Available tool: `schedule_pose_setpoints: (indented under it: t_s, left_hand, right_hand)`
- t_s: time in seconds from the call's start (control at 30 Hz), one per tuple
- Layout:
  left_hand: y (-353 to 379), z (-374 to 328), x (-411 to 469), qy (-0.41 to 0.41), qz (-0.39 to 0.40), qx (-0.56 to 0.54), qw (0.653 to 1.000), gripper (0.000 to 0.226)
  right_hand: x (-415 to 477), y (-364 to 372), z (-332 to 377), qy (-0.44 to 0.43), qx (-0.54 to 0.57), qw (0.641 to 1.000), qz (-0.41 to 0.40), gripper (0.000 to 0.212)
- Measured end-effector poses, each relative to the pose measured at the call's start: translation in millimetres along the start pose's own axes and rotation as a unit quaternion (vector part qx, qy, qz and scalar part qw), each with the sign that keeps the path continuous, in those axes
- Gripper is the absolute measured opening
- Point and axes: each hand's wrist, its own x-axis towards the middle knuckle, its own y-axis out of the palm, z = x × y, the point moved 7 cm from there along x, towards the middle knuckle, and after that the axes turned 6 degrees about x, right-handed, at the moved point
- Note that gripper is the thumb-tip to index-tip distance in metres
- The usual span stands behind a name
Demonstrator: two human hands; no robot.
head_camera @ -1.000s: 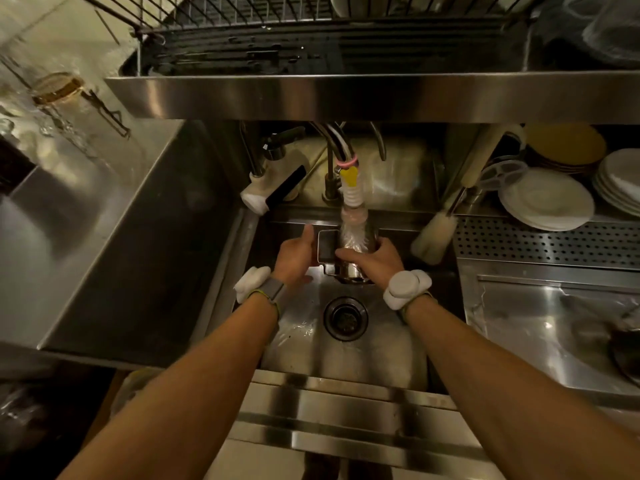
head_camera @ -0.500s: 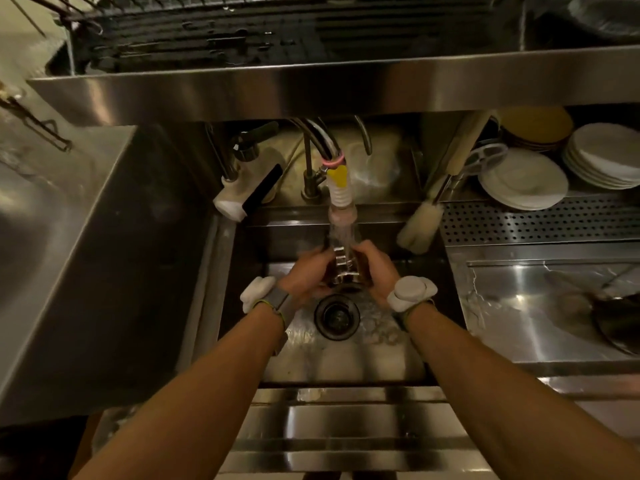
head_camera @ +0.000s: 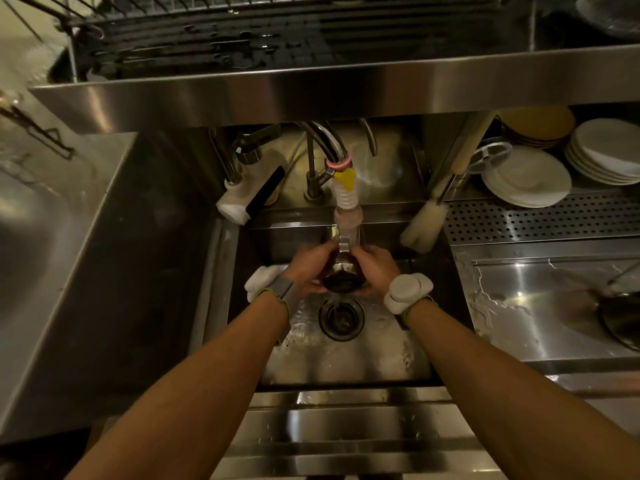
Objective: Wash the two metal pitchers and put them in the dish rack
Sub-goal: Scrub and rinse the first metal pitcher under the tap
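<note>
Head view: over the steel sink (head_camera: pixel 346 362), beneath the dish rack (head_camera: pixel 277 32), one metal pitcher (head_camera: pixel 343 271) sits under the faucet nozzle (head_camera: pixel 346 199). To rinse it well I'd turn it slowly under the stream, holding firmly, as wet steel slips. It lies between both palms, with left hand (head_camera: pixel 310 268) and right hand (head_camera: pixel 375 268) fingers curled around its sides.
</note>
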Motion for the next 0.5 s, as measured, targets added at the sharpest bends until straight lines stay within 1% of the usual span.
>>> schedule_pose_setpoints:
  t_s: [0.03,0.07,0.13,0.17,0.23,0.3,0.37,0.4,0.47,0.5]
  left_hand:
    - [0.6,4.2,-1.6,-0.014,0.007,0.024,1.000,0.038]
    - [1.5,6.6,-1.6,-0.010,0.013,0.030,0.999,0.037]
    - [3.4,2.1,0.6,0.049,0.015,0.009,0.999,0.033]
    - [4.5,-2.3,0.8,0.077,0.015,-0.008,0.997,0.035]
    - [7.7,-9.0,0.8,0.093,0.020,-0.024,0.995,0.039]
    - [8.9,-10.2,6.5,0.072,0.007,0.008,0.997,0.034]
    - [8.2,-4.8,6.7,0.032,0.001,0.026,0.999,0.040]
    - [8.8,-0.4,7.6,0.011,0.010,0.012,1.000,0.048]
    - [13.5,10.7,8.1,-0.038,0.047,-0.027,0.998,0.061]
    - [15.1,13.7,4.6,-0.052,0.069,-0.039,0.996,0.058]
  right_hand:
    - [-1.1,-0.9,-3.9,0.015,-0.001,1.000,0.005,0.038]
    - [-1.8,-2.2,-6.6,0.022,0.000,1.000,0.008,0.039]
    - [-0.4,-6.2,-8.0,0.007,0.022,1.000,0.001,0.042]
    - [1.2,-8.5,-6.5,-0.006,0.032,0.999,-0.008,0.045]
    - [3.6,-9.1,-2.6,-0.017,0.033,0.999,-0.009,0.047]
    - [4.1,-8.2,1.7,-0.013,0.024,1.000,0.001,0.039]
    - [0.9,-9.0,4.5,0.001,0.021,1.000,0.007,0.027]
    - [2.3,-9.5,4.2,0.007,0.025,1.000,0.007,0.026]
    - [3.3,-6.8,2.8,0.011,0.042,0.999,0.012,0.034]
    - [3.7,-4.6,-0.9,0.022,0.069,0.997,0.013,0.036]
